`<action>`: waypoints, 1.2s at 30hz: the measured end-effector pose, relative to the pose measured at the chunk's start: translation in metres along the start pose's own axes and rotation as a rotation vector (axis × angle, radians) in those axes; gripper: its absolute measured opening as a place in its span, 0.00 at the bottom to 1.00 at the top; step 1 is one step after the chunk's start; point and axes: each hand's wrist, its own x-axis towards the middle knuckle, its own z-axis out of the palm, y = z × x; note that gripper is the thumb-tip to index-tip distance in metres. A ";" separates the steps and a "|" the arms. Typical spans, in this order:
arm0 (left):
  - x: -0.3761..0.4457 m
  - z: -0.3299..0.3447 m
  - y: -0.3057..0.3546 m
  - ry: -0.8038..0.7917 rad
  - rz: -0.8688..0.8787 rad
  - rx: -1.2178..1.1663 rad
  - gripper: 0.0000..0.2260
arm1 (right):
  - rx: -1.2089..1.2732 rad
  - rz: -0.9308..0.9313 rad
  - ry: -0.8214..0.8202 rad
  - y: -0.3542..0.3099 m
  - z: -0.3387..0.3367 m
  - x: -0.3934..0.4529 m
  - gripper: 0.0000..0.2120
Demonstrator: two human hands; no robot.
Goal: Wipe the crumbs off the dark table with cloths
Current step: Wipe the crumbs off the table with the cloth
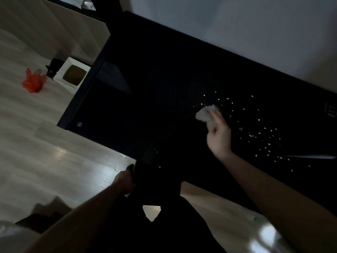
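The dark table (164,73) runs across the view at a slant. Pale crumbs (262,137) lie scattered over its right part, a few of them near the front edge. My right hand (219,137) grips a crumpled grey cloth (207,114) and holds it down on the tabletop at the left side of the crumbs. My left hand (125,180) is at the table's front edge, fingers curled on a dark cloth (156,181) that hangs there. The dim light hides the cloth's outline.
A pale wood floor (45,152) lies to the left and below. A white open box (73,75) and a red crumpled bag (33,83) sit on the floor beyond the table's left end. A light wall runs behind the table.
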 end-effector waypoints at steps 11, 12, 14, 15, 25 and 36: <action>0.003 0.011 -0.015 -0.009 -0.004 0.007 0.08 | -0.535 0.130 -0.196 0.033 0.011 0.131 0.33; 0.003 0.013 -0.017 -0.013 -0.006 0.006 0.07 | -0.542 0.133 -0.184 0.029 0.017 0.124 0.33; 0.003 0.016 -0.019 -0.013 -0.013 0.003 0.08 | -0.520 0.091 -0.169 0.018 0.030 0.102 0.32; 0.004 0.017 -0.020 -0.014 -0.010 0.003 0.09 | -0.511 0.059 -0.182 0.013 0.036 0.089 0.32; 0.006 0.018 -0.028 -0.010 0.037 0.038 0.12 | -0.191 -0.177 -0.404 -0.027 0.094 -0.108 0.29; 0.007 0.011 -0.036 -0.041 0.094 0.116 0.07 | 0.136 -0.028 -0.340 -0.055 0.072 -0.169 0.25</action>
